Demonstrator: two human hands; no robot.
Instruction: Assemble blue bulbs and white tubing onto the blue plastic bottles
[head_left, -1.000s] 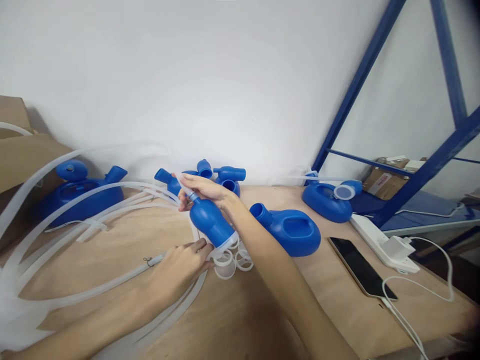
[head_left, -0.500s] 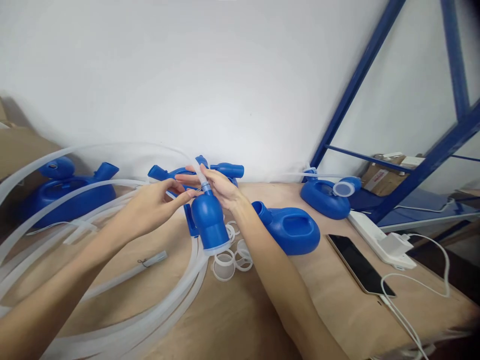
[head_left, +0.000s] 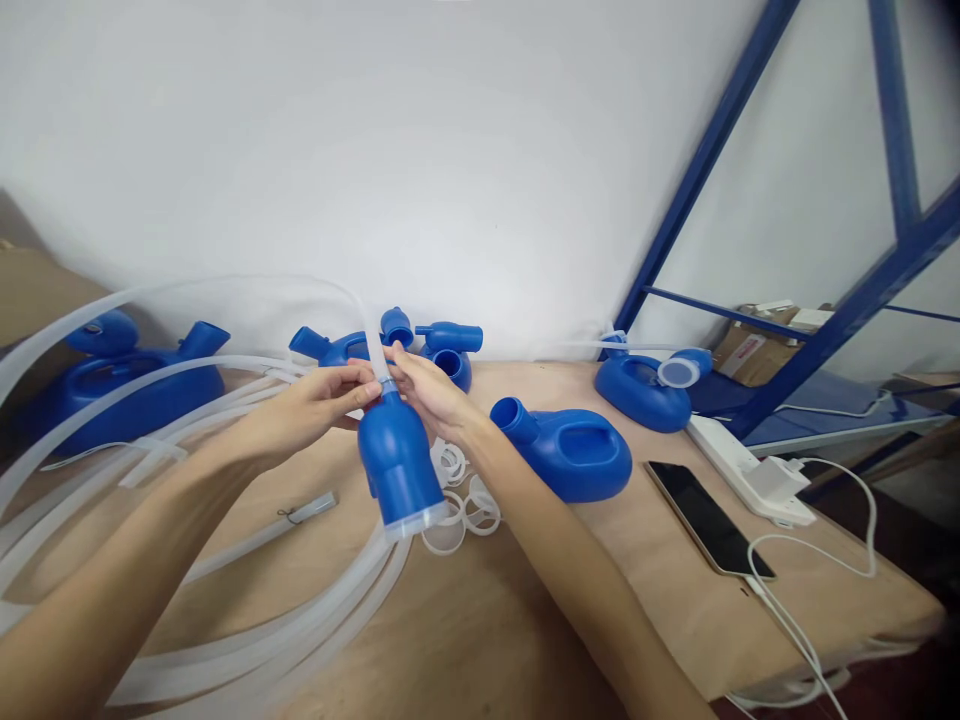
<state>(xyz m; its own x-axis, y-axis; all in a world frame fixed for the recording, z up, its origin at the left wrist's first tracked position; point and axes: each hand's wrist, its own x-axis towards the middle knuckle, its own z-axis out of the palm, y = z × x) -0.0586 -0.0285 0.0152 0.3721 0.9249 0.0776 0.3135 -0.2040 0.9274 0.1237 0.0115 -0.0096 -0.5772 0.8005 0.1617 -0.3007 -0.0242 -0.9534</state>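
Note:
A blue plastic urinal head [head_left: 403,455] hangs tilted between my hands, its wide end with a translucent rim facing down toward me. A clear flexible tube [head_left: 373,335] meets its narrow neck. Thumb and fingers of my left hand [head_left: 326,400] pinch together at this joint from the left. My right hand [head_left: 433,392] curls around the tube and neck from behind, with its thumb along the tube. Any small tie at the joint is hidden by my fingers. Translucent rings [head_left: 444,530] lie on the table just right of the head's wide end.
Coiled clear tubes [head_left: 330,610] cover the left side of the wooden table [head_left: 480,630]. Blue urinal bottles [head_left: 589,460] stand right, left and at the back. A phone [head_left: 709,520], power strip [head_left: 742,475] and white cable [head_left: 862,500] lie right, near a blue metal rack [head_left: 701,190].
Both hands have closed tighter around the joint of tube and neck. The blue head has shifted left and slightly down in view. A thin wire seen at my left fingertips no longer shows clearly.

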